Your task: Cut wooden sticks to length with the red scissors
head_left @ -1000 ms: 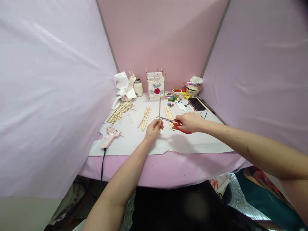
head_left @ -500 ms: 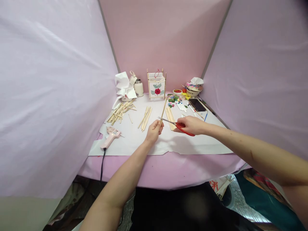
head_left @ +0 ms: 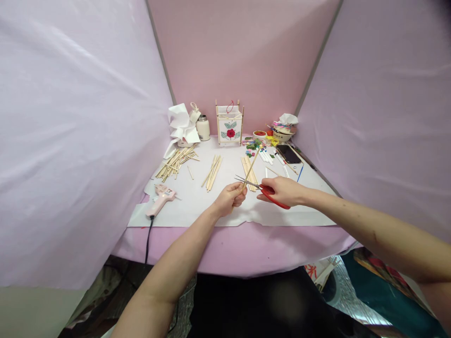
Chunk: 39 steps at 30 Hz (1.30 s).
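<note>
My left hand [head_left: 229, 198] is closed round the lower end of a thin wooden stick [head_left: 252, 168] that leans up and to the right. My right hand [head_left: 284, 191] grips red-handled scissors [head_left: 262, 189]. Their metal blades are slightly apart and reach left to the stick just above my left fingers. Both hands hover over the white paper sheet [head_left: 197, 202] near the table's front edge.
Piles of wooden sticks [head_left: 176, 163] lie on the sheet at left and centre [head_left: 212, 172]. A pink glue gun [head_left: 160, 199] lies front left, its cord hanging off the edge. At the back stand a paper lantern [head_left: 229, 124], a small bottle, crumpled tissue, markers, a phone [head_left: 288, 153] and bowls.
The stick has tilted from upright to leaning right. Both hands have drifted slightly right and toward me, with the scissor blades staying at the stick.
</note>
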Each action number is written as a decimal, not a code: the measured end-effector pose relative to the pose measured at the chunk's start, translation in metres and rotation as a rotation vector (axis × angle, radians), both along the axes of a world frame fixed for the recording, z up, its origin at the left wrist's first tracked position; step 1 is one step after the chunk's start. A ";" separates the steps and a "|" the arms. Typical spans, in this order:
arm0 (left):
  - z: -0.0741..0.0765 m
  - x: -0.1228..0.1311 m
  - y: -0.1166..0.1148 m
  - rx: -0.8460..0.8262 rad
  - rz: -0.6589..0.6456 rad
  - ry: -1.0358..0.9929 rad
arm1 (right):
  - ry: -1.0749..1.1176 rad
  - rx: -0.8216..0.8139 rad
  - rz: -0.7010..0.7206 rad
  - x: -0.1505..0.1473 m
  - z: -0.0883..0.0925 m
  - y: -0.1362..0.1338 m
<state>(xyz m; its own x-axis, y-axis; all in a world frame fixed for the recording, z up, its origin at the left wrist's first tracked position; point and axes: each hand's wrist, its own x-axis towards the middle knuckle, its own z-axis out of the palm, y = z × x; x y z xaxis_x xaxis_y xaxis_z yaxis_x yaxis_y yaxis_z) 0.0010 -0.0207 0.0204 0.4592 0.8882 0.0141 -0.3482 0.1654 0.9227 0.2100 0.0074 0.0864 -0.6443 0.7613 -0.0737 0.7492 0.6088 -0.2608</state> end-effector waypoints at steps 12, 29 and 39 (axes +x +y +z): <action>0.013 -0.010 -0.009 -0.234 -0.316 -0.242 | 0.278 -0.284 0.143 0.010 -0.012 0.004; -0.009 0.009 0.000 0.430 0.650 0.756 | 0.121 -0.077 -0.235 -0.009 -0.029 -0.009; 0.006 0.009 -0.009 -0.020 0.054 0.139 | 0.178 -0.113 -0.076 0.004 -0.020 -0.008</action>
<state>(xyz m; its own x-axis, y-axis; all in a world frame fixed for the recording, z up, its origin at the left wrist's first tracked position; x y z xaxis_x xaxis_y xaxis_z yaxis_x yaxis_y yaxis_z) 0.0102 -0.0292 0.0266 0.4069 0.9112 -0.0645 -0.2261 0.1689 0.9593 0.2144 -0.0010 0.0662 -0.5961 0.8013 -0.0514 0.7275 0.5119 -0.4569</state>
